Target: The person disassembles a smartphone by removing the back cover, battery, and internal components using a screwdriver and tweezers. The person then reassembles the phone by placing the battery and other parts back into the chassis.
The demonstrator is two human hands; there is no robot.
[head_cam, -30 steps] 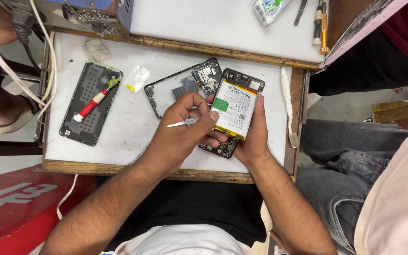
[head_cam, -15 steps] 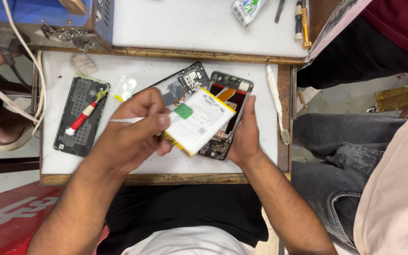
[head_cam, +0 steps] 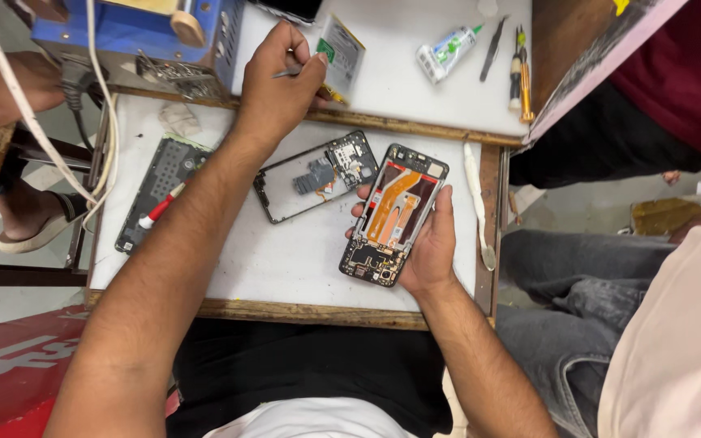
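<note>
My right hand [head_cam: 430, 243] grips an opened phone body [head_cam: 393, 214] with an orange flex cable showing in its empty battery bay, held on the white work board [head_cam: 285, 259]. My left hand [head_cam: 279, 77] is stretched to the far shelf, holding a thin silver tool and the white phone battery [head_cam: 339, 55] with a green patch. A separated phone frame [head_cam: 314, 174] lies between the two hands on the board.
A dark back cover [head_cam: 158, 191] with a red-handled tool [head_cam: 160, 206] on it lies at left. Glue tube [head_cam: 446, 50], tweezers [head_cam: 492, 47] and screwdrivers [head_cam: 518, 69] rest on the far shelf. A blue machine [head_cam: 135, 28] stands at far left. Another person's legs sit at right.
My left hand lifted the battery out of the phone and carried it away to the far shelf. The phone's bay now shows the orange flex cable.
</note>
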